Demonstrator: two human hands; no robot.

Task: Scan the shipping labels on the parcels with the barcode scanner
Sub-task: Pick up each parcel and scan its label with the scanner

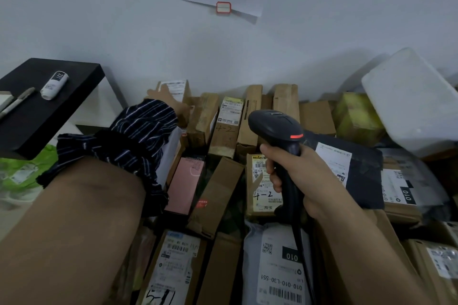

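- Right hand (297, 173) grips barcode scanner (275, 126), centre frame.
- Left hand (171, 101) reaches a rear parcel (178, 85); grip unclear.
- Many labelled parcels (262, 181) likely remain unscanned.

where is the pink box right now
In the head view, the pink box lies left of centre, just right of the striped sleeve and left of a tilted brown carton.

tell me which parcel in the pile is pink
The flat pink box beside the striped sleeve, left of the barcode scanner. Its neighbours are brown cardboard or grey bags.
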